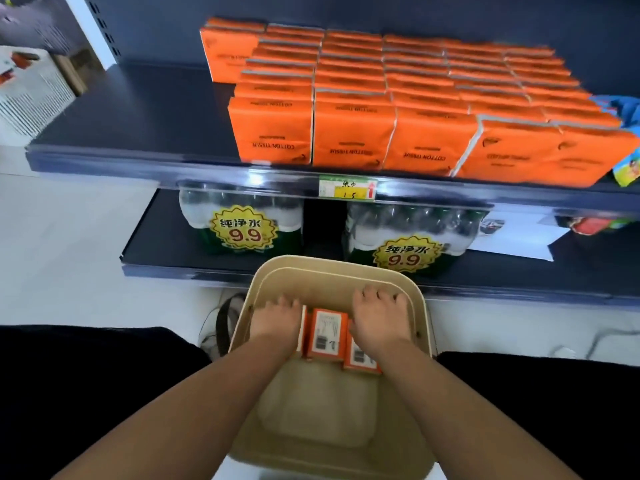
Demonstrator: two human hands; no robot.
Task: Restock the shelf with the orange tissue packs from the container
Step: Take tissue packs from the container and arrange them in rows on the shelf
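My left hand (277, 317) and right hand (379, 315) curl over the outer ones of three orange tissue packs (327, 336) standing at the far end of the beige container (332, 263). Squeezing inward evenly should, I judge, lift the middle one too. They are soft, film-wrapped blocks (slippery, squashy), bound for the dark shelf (138, 109).

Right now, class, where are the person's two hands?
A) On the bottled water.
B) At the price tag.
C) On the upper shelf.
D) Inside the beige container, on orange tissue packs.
D: the left hand and right hand both curl over orange tissue packs down inside the beige container.
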